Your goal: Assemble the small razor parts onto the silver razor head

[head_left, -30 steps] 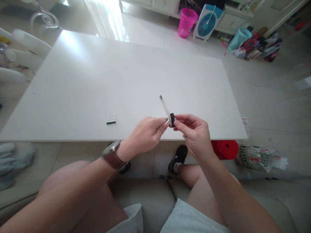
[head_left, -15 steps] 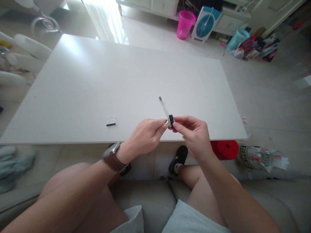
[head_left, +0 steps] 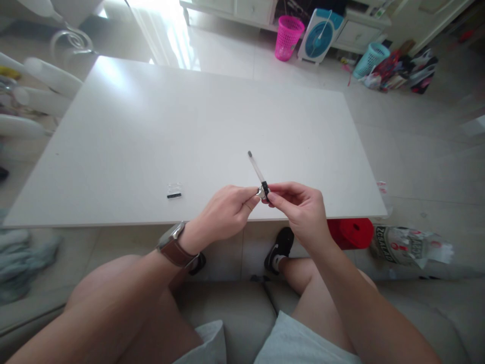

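Note:
My left hand (head_left: 232, 211), with a watch at its wrist, pinches a small shiny silver metal piece (head_left: 260, 192) above the near edge of the white table. Close against that piece, my right hand (head_left: 299, 205) grips a small black block (head_left: 266, 190) between thumb and fingers. A thin, clear stick (head_left: 257, 167) with a dark grey tip points up and away from the block. Fingers hide how the stick, block and metal piece are joined. Left of my hands, a small clear case with a black strip (head_left: 174, 195) lies on the table.
The white table (head_left: 212, 116) spans the view in front of my knees. A red cylinder (head_left: 350, 233) and a printed plastic bag (head_left: 409, 245) are beyond its near right edge. On the far floor stand a pink basket (head_left: 288, 38) and a blue-and-white fan (head_left: 320, 35).
The black block has turned slightly in my right fingers and now looks narrower. Both hands stay in nearly the same place, and the view has shifted very little.

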A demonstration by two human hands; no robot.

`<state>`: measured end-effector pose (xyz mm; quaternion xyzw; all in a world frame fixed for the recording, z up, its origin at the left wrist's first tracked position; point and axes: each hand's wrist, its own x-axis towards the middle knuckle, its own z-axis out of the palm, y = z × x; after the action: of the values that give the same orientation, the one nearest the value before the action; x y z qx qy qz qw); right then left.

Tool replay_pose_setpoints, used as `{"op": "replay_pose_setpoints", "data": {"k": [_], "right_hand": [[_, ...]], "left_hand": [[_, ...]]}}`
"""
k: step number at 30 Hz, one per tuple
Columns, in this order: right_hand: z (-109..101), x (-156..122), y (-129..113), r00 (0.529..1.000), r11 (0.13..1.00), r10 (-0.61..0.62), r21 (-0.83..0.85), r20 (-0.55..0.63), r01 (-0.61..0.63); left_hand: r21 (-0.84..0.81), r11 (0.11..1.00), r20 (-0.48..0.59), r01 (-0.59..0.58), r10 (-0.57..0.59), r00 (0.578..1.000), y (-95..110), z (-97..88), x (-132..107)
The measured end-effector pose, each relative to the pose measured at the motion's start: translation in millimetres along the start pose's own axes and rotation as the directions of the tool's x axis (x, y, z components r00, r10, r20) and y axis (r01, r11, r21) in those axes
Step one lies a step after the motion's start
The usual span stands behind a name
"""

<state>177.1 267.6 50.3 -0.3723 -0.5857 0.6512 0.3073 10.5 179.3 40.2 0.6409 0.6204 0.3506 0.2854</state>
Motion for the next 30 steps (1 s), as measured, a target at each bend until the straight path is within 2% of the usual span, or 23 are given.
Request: {"op": "replay_pose_setpoints", "data": {"k": [17, 30], "right_hand": [[-2.9, 3.2, 3.0, 0.999, 1.0, 0.004, 0.01, 0.049, -0.005], [-2.0, 4.4, 7.2, 0.999, 0.998, 0.022, 0.059, 0.036, -0.024]], "left_hand": [[-0.035, 0.999, 0.053, -0.021, 0.023, 0.998, -1.8, -1.8, -0.3], [-0.02, 1.0, 0.023, 0.01, -0.009, 1.0, -0.9, -0.7, -0.3]]}}
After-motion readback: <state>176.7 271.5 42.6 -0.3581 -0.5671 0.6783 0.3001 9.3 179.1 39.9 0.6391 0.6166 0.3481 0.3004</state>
